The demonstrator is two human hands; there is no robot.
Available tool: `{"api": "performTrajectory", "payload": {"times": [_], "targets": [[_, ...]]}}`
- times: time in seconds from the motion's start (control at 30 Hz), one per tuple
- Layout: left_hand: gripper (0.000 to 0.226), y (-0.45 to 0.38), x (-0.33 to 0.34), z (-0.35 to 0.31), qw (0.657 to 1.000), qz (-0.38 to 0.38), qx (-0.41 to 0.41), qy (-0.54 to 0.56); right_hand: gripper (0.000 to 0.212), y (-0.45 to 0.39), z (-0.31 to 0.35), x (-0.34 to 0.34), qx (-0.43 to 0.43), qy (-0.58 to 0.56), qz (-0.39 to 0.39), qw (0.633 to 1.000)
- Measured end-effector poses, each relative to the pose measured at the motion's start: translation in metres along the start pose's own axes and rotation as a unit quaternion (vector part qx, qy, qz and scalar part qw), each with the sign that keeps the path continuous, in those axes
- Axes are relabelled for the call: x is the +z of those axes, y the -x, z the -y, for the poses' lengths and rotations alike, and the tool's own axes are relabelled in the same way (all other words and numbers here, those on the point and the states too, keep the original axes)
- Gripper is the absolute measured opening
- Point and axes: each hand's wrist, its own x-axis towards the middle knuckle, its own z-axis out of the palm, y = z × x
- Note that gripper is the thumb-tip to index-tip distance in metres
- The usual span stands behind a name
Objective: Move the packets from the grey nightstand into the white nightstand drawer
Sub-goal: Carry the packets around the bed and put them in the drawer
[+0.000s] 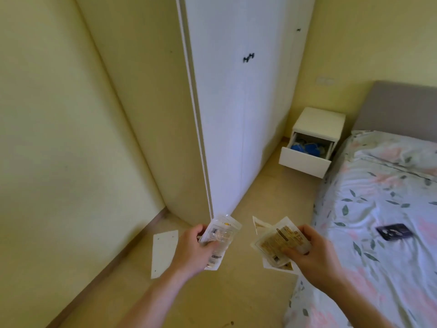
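Two hands carry packets above the wooden floor (236, 292): the left hand (191, 249) grips a clear plastic packet (221, 235), the right hand (312, 253) pinches several crinkled yellowish packets (276, 242). Ahead, past the tall white wardrobe (236, 114), the white nightstand (316, 129) stands with its drawer (305, 160) pulled open, blue contents blurred. A floral-sheeted bed (378, 209) flanks the right, bearing a dark flat card (394, 231). A white panel (164, 253) lies on the floor.

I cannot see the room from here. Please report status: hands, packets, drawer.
Left hand grips packets; right hand grips more packets. Drawer open, across the room beside bed. Floor path looks clear.
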Motion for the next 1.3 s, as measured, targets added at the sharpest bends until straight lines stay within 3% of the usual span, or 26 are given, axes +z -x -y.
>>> {"api": "performTrajectory", "payload": {"times": [0.17,0.4,0.77,1.3], "targets": [[0.011,-0.062,0.022,-0.033,0.997,0.072,0.04,-0.008,0.032,-0.027,-0.005,-0.018,0.038,-0.029,-0.056,0.997],[0.013,-0.172,0.075,-0.088,0.989,0.106,0.086,-0.058,0.031,-0.111,-0.038,-0.058,0.081,-0.043,-0.108,0.99],[0.009,-0.343,0.201,-0.203,0.986,0.128,0.085,-0.064,0.031,-0.282,-0.096,-0.163,0.109,-0.019,-0.128,0.986],[0.011,-0.609,0.3,-0.274,0.98,0.189,0.064,-0.026,0.034,-0.527,-0.147,-0.23,0.156,-0.003,-0.164,0.974]]}}
